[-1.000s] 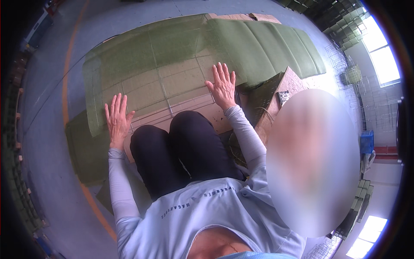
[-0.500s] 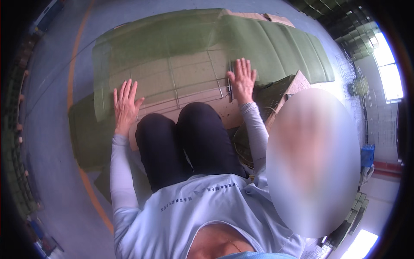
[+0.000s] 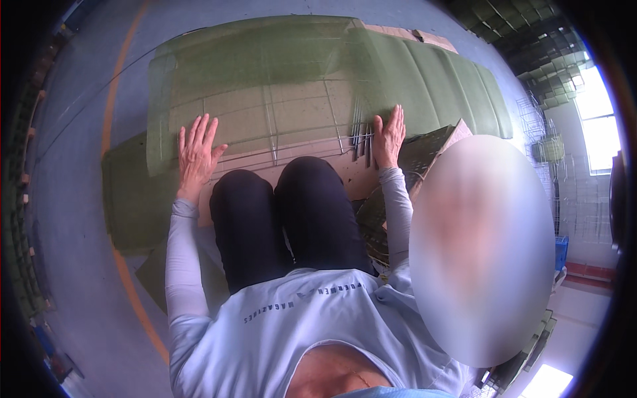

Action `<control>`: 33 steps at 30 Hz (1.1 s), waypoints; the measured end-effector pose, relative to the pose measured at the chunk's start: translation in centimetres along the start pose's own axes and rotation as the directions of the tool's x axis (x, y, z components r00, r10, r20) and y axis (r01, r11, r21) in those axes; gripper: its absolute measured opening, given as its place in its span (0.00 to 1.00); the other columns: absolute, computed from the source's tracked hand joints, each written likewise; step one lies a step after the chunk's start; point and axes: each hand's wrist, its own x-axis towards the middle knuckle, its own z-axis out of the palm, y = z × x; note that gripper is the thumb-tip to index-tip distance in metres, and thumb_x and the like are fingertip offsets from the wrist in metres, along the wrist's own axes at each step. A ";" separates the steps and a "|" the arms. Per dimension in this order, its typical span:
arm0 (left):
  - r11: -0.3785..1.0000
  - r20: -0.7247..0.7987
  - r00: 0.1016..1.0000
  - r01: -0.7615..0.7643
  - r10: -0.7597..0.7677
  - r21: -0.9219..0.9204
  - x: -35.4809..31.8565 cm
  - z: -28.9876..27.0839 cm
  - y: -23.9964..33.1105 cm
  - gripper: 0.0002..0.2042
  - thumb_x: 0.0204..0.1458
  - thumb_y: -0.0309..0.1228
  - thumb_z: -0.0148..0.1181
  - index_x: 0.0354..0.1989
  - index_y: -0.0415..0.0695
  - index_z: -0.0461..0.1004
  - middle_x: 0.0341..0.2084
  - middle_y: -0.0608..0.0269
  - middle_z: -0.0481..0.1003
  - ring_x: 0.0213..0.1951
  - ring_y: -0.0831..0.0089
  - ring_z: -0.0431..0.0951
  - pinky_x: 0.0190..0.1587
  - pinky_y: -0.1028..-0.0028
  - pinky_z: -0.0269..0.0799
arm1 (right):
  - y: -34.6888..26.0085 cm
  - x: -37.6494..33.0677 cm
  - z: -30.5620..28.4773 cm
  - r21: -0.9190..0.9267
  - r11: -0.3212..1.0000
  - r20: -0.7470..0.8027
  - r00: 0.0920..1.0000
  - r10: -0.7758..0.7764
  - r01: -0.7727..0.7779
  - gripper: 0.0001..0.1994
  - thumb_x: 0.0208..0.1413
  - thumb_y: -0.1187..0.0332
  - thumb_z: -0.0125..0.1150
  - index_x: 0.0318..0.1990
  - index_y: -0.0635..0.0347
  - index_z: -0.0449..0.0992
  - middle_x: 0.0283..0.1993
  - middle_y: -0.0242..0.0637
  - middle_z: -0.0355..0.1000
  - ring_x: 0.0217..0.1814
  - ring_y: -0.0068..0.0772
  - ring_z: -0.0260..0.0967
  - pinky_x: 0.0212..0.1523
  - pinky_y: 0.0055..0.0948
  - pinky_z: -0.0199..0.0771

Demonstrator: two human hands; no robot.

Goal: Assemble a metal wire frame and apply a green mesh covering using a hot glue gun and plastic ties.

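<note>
A sheet of green mesh (image 3: 245, 56) is spread in front of my knees, with brown cardboard (image 3: 312, 151) under it. A thin wire frame (image 3: 271, 129) lies over the cardboard, and part of the mesh overlaps it. My left hand (image 3: 195, 159) rests flat at the frame's left end, fingers spread and holding nothing. At the right end, several short dark metal rods (image 3: 358, 136) lie side by side. Just right of them is my right hand (image 3: 388, 140), fingers stretched out and thumb apart. It holds nothing that I can see; what lies beneath the palm is hidden.
Ridged green sheeting (image 3: 451, 86) continues to the right. A darker green piece (image 3: 126, 192) lies at the left, near an orange floor line (image 3: 111, 99). An opened cardboard box (image 3: 431, 149) stands by my right forearm. Stacked green goods (image 3: 511, 40) and wire racks (image 3: 531, 119) are far right.
My right hand has moved a little right and nearer to me, its fingers drawn closer together. More of the metal rods now show, fanned out beside it. My left hand has barely shifted.
</note>
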 end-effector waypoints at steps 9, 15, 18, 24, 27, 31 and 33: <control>1.000 0.001 1.000 -0.008 0.008 -0.006 0.2 -0.5 -0.4 0.32 0.56 0.57 0.41 0.64 0.50 0.60 0.64 0.60 0.58 0.65 0.62 0.56 0.66 0.50 0.46 | 5.5 1.4 1.2 0.852 0.052 0.452 0.783 0.428 -0.521 0.20 0.57 0.52 0.58 0.45 0.62 0.74 0.42 0.32 0.73 0.43 0.24 0.68 0.43 0.27 0.65; 0.999 -0.006 1.000 -0.007 0.006 -0.035 0.5 -0.3 0.7 0.31 0.53 0.53 0.50 0.62 0.47 0.62 0.63 0.57 0.60 0.65 0.61 0.57 0.65 0.51 0.49 | 5.7 0.8 0.1 0.879 -0.045 0.450 0.794 0.410 -0.475 0.10 0.58 0.63 0.59 0.42 0.59 0.76 0.38 0.31 0.74 0.37 0.22 0.70 0.37 0.26 0.69; 0.999 -0.014 1.000 0.023 -0.023 -0.022 -0.1 0.2 0.6 0.33 0.56 0.58 0.42 0.64 0.48 0.60 0.64 0.57 0.58 0.66 0.61 0.55 0.67 0.51 0.45 | 7.6 0.3 0.7 0.901 0.049 0.379 0.838 0.393 -0.430 0.13 0.58 0.61 0.60 0.43 0.61 0.75 0.41 0.31 0.73 0.41 0.23 0.68 0.42 0.28 0.69; 0.999 -0.010 1.000 -0.004 0.003 -0.052 0.3 0.2 1.0 0.33 0.55 0.56 0.45 0.64 0.48 0.60 0.63 0.57 0.59 0.66 0.62 0.56 0.67 0.52 0.46 | 0.1 -0.2 -2.9 0.254 0.951 -0.186 0.973 -0.134 0.179 0.31 0.57 0.66 0.55 0.67 0.63 0.54 0.69 0.50 0.53 0.72 0.47 0.47 0.69 0.40 0.48; 0.998 0.035 0.999 0.032 -0.030 -0.058 -0.3 -1.4 0.2 0.31 0.51 0.48 0.55 0.62 0.47 0.62 0.63 0.57 0.60 0.65 0.60 0.57 0.65 0.51 0.49 | -3.6 -0.9 -1.6 0.144 0.947 0.143 0.941 -0.306 0.286 0.34 0.55 0.56 0.55 0.68 0.54 0.53 0.73 0.41 0.46 0.75 0.44 0.37 0.71 0.48 0.33; 1.000 0.002 1.000 0.010 -0.010 0.009 -0.9 -0.3 0.1 0.32 0.56 0.56 0.43 0.64 0.49 0.60 0.64 0.59 0.59 0.65 0.61 0.56 0.66 0.50 0.47 | -3.6 -1.5 0.8 -0.045 0.948 0.180 0.936 -0.303 0.316 0.33 0.54 0.52 0.56 0.66 0.52 0.57 0.71 0.37 0.50 0.75 0.41 0.39 0.71 0.50 0.35; 1.000 0.007 1.000 0.004 -0.004 0.007 -0.2 -0.1 0.6 0.32 0.57 0.57 0.41 0.64 0.49 0.60 0.64 0.59 0.59 0.65 0.61 0.56 0.66 0.51 0.46 | -3.0 -1.4 0.3 -0.064 0.951 0.161 0.943 -0.291 0.304 0.32 0.55 0.53 0.55 0.66 0.52 0.57 0.70 0.37 0.52 0.74 0.41 0.41 0.71 0.49 0.35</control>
